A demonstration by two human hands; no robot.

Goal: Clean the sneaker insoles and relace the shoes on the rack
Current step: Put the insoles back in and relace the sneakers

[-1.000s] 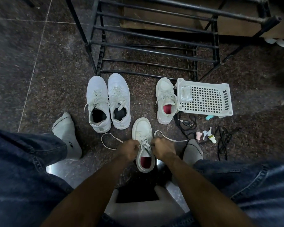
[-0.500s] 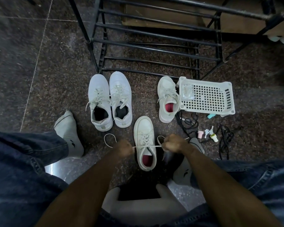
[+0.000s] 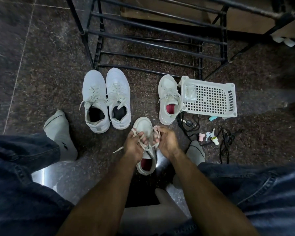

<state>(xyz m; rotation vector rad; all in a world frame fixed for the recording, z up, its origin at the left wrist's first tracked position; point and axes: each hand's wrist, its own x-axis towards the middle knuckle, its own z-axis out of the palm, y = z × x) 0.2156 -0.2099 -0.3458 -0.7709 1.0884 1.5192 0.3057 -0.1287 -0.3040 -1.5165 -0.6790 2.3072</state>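
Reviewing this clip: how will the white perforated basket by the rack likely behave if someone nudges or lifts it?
The basket looks like thin perforated plastic, so probably light and fairly rigid. It holds only a small clear wrapper, so a nudge would likely slide it on the polished floor. Its flat base makes rolling unlikely.

Dark blue denim jeans (image 3: 20,184) with visible seams, grey socks (image 3: 61,133) with small dark logo and thin dark stripe, bare forearms (image 3: 109,193), no sleeves showing
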